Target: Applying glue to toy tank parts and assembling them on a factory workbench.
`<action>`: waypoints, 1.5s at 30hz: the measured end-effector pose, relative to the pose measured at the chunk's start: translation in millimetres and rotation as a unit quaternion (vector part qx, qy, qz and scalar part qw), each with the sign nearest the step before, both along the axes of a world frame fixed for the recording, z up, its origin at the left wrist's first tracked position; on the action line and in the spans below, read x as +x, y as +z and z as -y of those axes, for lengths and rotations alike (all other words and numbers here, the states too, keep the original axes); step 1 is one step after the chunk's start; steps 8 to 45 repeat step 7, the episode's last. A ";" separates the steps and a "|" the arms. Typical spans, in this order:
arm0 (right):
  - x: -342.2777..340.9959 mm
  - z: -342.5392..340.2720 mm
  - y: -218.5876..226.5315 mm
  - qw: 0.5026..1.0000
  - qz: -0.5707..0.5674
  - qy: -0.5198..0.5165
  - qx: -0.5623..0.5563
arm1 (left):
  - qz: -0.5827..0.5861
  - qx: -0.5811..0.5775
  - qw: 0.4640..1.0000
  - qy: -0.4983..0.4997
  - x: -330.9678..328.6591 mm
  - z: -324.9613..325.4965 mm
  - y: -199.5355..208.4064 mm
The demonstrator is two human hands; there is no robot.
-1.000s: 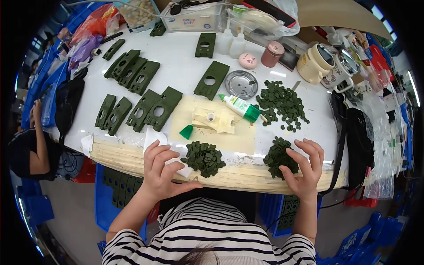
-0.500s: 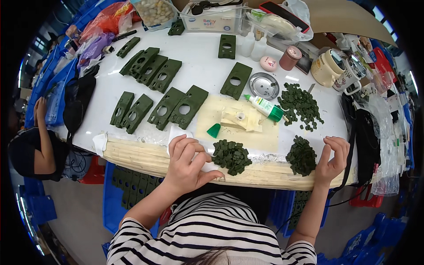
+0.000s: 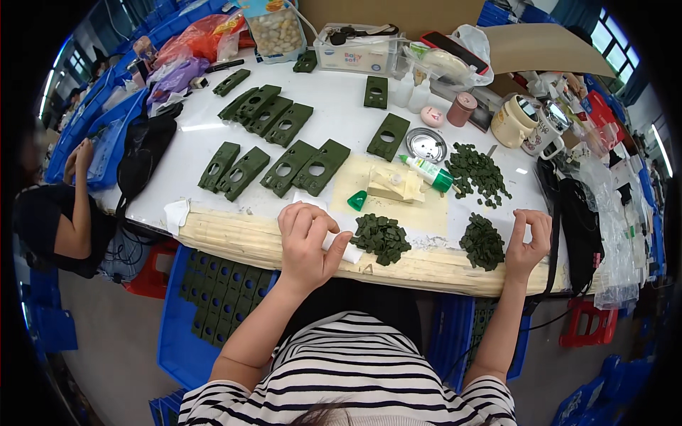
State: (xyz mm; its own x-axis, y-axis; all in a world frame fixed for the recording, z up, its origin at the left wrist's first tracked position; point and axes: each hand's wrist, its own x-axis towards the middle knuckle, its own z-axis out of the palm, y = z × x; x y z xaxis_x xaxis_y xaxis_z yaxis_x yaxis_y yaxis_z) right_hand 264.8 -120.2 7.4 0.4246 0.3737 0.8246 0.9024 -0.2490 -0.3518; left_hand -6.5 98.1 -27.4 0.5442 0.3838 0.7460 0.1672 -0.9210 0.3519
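Note:
My left hand (image 3: 309,241) rests at the table's front edge over a folded white tissue (image 3: 344,250). Its fingers are loosely bent and the thumb stands apart, with nothing seen in it. Just right of it lies a heap of small dark green plastic pieces (image 3: 382,240). My right hand (image 3: 528,245) is at the edge beside a second heap of green pieces (image 3: 482,242), fingers loosely curled and thumb apart, also without a visible object. Between and beyond the hands are a green cap (image 3: 357,200), a small taped block (image 3: 395,184) and a white glue bottle with green ends (image 3: 430,172).
Several green tank-hull-shaped plates (image 3: 321,167) lie on the left; another plate (image 3: 388,136) sits farther back. A larger spread of green pieces (image 3: 477,174), a metal dish (image 3: 426,145) and mugs (image 3: 513,122) stand right. A co-worker's arm (image 3: 78,206) shows far left; a blue crate (image 3: 177,341) is below.
The view has tilted and shifted slightly, so the table sits differently in the picture. My left hand's thumb now points up rather than sideways. The right hand stays beside its heap.

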 end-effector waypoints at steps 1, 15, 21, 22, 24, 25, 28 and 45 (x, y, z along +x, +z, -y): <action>-1.3 0.1 -0.1 1.000 0.000 0.003 0.004 | 0.000 0.001 1.000 0.005 -2.0 0.9 1.0; 0.9 8.8 -6.9 1.000 0.000 0.016 0.013 | 0.022 0.006 0.999 0.034 -4.7 6.1 -1.4; 0.9 8.8 -6.9 1.000 0.000 0.016 0.013 | 0.022 0.006 0.999 0.034 -4.7 6.1 -1.4; 0.9 8.8 -6.9 1.000 0.000 0.016 0.013 | 0.022 0.006 0.999 0.034 -4.7 6.1 -1.4; 0.9 8.8 -6.9 1.000 0.000 0.016 0.013 | 0.022 0.006 0.999 0.034 -4.7 6.1 -1.4; 0.9 8.8 -6.9 1.000 0.000 0.016 0.013 | 0.022 0.006 0.999 0.034 -4.7 6.1 -1.4; 0.9 8.8 -6.9 1.000 0.000 0.016 0.013 | 0.022 0.006 0.999 0.034 -4.7 6.1 -1.4; 0.9 8.8 -6.9 1.000 0.000 0.016 0.013 | 0.022 0.006 0.999 0.034 -4.7 6.1 -1.4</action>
